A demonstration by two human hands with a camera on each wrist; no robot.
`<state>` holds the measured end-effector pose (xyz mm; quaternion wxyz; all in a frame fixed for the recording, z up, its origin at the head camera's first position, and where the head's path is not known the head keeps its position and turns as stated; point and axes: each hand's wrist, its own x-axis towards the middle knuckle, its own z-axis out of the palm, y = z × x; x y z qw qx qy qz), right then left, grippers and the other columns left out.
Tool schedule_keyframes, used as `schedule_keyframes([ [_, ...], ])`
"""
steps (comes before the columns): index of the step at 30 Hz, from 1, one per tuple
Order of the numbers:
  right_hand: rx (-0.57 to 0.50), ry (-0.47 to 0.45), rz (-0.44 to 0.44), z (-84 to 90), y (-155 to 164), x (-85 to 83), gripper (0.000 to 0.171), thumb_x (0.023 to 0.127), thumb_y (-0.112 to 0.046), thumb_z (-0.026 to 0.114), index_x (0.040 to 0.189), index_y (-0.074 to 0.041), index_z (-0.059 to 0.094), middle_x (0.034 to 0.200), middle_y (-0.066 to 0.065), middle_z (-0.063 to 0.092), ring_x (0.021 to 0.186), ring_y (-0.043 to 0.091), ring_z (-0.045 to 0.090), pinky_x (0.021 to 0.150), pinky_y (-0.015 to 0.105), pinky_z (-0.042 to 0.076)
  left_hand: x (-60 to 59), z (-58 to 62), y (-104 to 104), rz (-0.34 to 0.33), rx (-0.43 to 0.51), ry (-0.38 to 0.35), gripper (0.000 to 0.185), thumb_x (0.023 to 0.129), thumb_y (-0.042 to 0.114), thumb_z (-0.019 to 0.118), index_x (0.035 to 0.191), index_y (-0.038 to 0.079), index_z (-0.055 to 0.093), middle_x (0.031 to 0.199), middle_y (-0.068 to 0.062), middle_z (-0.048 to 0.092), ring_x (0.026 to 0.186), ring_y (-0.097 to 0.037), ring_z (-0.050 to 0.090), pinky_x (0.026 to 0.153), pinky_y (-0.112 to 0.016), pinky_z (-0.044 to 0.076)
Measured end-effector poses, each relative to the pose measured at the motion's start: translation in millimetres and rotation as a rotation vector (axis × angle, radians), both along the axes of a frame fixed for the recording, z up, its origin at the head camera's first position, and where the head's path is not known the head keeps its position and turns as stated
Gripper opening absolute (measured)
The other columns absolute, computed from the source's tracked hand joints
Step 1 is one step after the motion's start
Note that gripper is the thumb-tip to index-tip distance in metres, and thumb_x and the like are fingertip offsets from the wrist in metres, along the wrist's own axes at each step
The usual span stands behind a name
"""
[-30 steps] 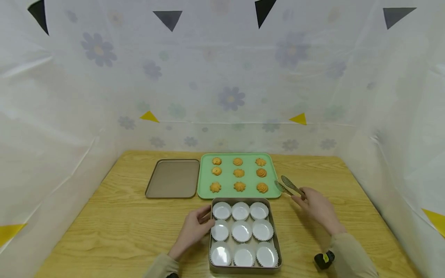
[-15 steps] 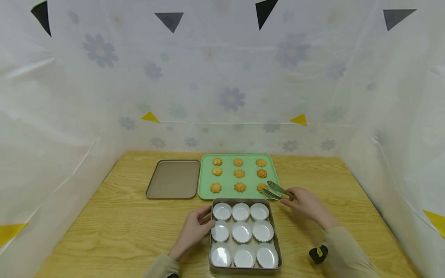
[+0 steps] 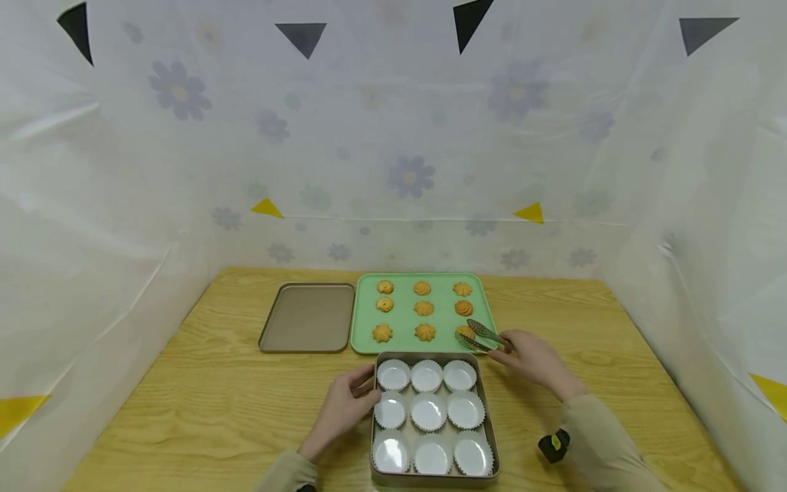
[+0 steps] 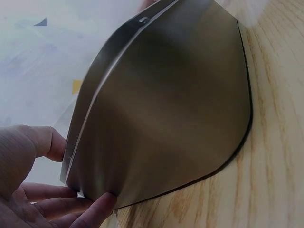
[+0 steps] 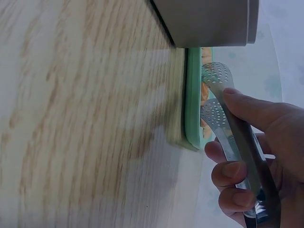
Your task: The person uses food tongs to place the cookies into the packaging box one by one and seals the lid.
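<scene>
My right hand [image 3: 533,359] grips metal tongs [image 3: 481,335] [image 5: 227,124], whose perforated tips straddle the near right cookie [image 3: 465,332] on the green tray [image 3: 360,321]. That tray carries several piped golden cookies [image 3: 423,308] in rows. In front of it sits a metal tin [image 3: 489,418] [image 4: 171,104] holding several white paper cups [image 3: 427,412]. My left hand [image 3: 346,403] [image 4: 33,190] rests against the tin's left wall, thumb on the rim and fingers along the side.
An empty brown tray [image 3: 307,317] lies left of the green one on the wooden table [image 3: 203,403]. A small black and yellow object [image 3: 554,444] sits by my right sleeve. Flowered plastic sheeting [image 3: 393,137] walls in three sides.
My right hand has carried the tongs leftward from beside the green tray to over its near right cookie. The left hand stayed on the tin.
</scene>
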<state>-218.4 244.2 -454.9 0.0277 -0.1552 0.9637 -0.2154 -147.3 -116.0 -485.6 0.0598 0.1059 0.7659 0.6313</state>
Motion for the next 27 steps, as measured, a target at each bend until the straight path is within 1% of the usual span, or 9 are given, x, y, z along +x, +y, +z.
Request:
schedule_keyframes([
  [7, 0.017, 0.001, -0.005, -4.6, -1.3, -3.3, 0.024, 0.093, -0.03, 0.07, 0.092, -0.007, 0.065, 0.079, 0.001, 0.064, 0.067, 0.011, 0.054, 0.055, 0.025, 0.047, 0.6, 0.2, 0.1, 0.004, -0.007, -0.005, 0.057, 0.088, 0.001, 0.062, 0.139, -0.018, 0.046, 0.142, -0.038, 0.05, 0.127, -0.052, 0.056, 0.102, -0.038, 0.057],
  [21, 0.046, 0.051, 0.006, -7.1, -2.6, -3.9, 0.021, 0.094, -0.028, 0.07, 0.085, -0.01, 0.065, 0.077, 0.001, 0.063, 0.065, 0.011, 0.051, 0.053, 0.024, 0.045, 1.0, 1.3, 0.2, 0.006, -0.011, -0.014, 0.057, 0.089, 0.002, 0.062, 0.139, -0.018, 0.046, 0.141, -0.038, 0.05, 0.127, -0.051, 0.056, 0.102, -0.037, 0.057],
  [27, 0.053, 0.062, 0.009, -6.1, -2.7, -1.6, 0.019, 0.094, -0.028, 0.069, 0.085, -0.012, 0.065, 0.077, 0.0, 0.063, 0.065, 0.011, 0.051, 0.054, 0.024, 0.044, 1.0, -0.7, -0.5, -0.001, 0.0, -0.008, 0.057, 0.088, 0.001, 0.062, 0.139, -0.019, 0.045, 0.141, -0.039, 0.05, 0.127, -0.052, 0.055, 0.102, -0.039, 0.057],
])
